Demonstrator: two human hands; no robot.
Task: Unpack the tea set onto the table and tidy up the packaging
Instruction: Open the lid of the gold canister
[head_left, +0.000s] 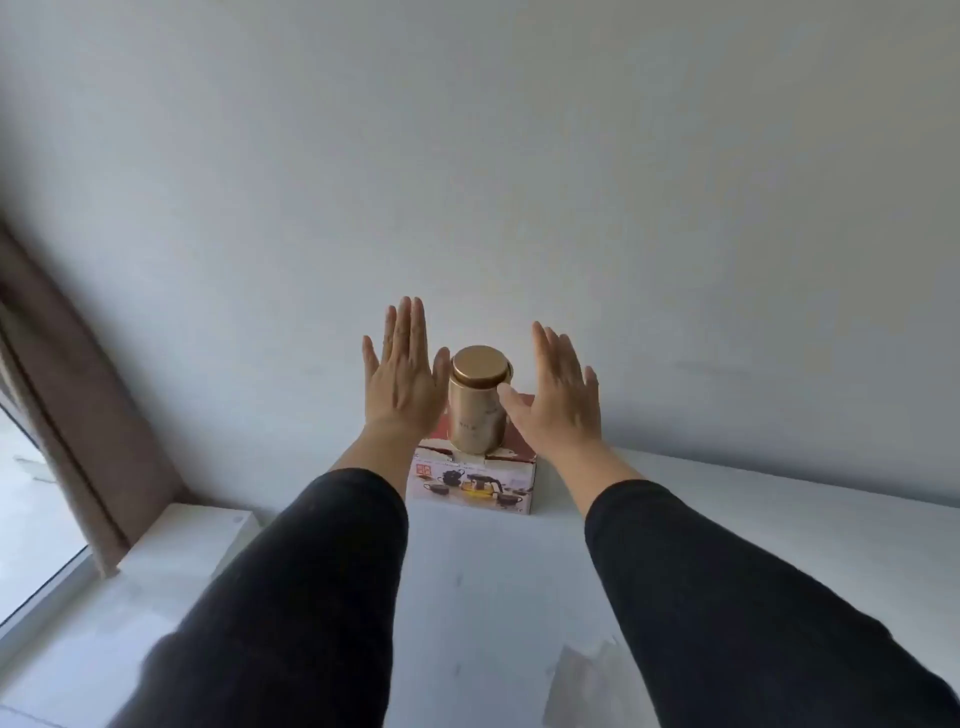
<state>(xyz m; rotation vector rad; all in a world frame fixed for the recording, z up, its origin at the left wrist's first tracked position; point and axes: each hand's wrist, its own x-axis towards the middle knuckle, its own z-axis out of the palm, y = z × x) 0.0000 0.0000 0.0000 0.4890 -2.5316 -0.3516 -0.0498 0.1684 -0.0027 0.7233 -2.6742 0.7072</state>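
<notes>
A tea set box (474, 484), printed with pictures of a teapot and cups, stands on the white table (779, 519) against the wall. A gold canister (477, 400) with a round lid stands upright on top of the box. My left hand (402, 371) is raised just left of the canister, fingers straight and spread, holding nothing. My right hand (558, 400) is raised just right of it, palm forward, with its thumb near the canister's side. Both arms wear black sleeves.
A brown curtain (67, 395) hangs at the left beside a window (26, 519). A white flat box (192, 540) lies at the table's left end near the sill. A grey patch (582, 680) shows on the table near the front.
</notes>
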